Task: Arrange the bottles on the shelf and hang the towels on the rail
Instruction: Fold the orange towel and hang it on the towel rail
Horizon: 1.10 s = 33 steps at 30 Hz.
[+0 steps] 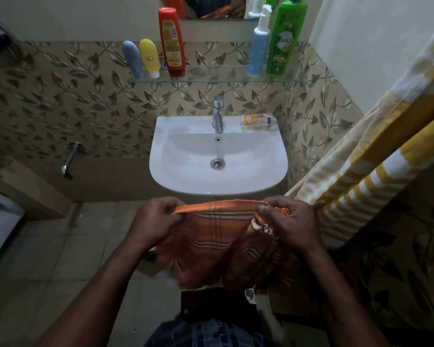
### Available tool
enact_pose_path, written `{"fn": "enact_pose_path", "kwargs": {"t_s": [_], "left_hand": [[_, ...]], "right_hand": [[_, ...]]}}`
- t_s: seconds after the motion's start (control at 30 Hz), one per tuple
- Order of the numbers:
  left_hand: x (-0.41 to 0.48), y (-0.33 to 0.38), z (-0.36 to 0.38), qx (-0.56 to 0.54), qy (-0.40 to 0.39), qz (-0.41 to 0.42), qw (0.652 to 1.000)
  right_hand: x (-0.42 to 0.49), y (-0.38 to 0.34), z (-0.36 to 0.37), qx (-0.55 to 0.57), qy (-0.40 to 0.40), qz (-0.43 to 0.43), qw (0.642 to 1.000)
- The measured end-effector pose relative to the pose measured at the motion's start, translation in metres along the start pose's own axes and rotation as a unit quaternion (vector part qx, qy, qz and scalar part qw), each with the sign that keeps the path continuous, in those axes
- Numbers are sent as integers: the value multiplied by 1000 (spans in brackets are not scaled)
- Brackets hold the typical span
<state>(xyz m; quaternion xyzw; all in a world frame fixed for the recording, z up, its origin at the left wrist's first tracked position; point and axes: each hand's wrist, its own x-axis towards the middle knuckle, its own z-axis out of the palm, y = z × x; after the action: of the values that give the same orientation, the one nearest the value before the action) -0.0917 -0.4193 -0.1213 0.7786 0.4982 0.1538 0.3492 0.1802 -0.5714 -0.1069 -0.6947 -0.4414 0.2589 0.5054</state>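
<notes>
The orange towel (221, 236) is pinched along its top edge by the left hand (156, 219) and right hand (286, 221); hanging it beside the yellow towel (376, 171) is judged next.

A white sink (162, 126) hangs on a wall of leaf-patterned tiles (60, 96). A chrome tap (218, 118) stands upright at the sink's back edge, with the drain (217, 163) in front of it. An orange-and-white packet (258, 120) lies on the sink's back right corner. A small wall tap (70, 159) juts out left of the sink, a mirror (211, 7) hangs above it, and grey floor tiles (48, 259) lie below.
</notes>
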Motion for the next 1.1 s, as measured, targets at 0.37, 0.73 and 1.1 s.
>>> {"fn": "enact_pose_path", "kwargs": {"t_s": [0.37,0.73,1.1], "left_hand": [[9,19,4,-297,65,-18,952],[80,5,2,229,195,63,952],[106,12,-29,-287,-25,-8,958]], "right_hand": [[37,22,-14,38,67,38,996],[57,-19,11,27,2,-44,999],[42,-74,120,-126,-176,-143,966]]}}
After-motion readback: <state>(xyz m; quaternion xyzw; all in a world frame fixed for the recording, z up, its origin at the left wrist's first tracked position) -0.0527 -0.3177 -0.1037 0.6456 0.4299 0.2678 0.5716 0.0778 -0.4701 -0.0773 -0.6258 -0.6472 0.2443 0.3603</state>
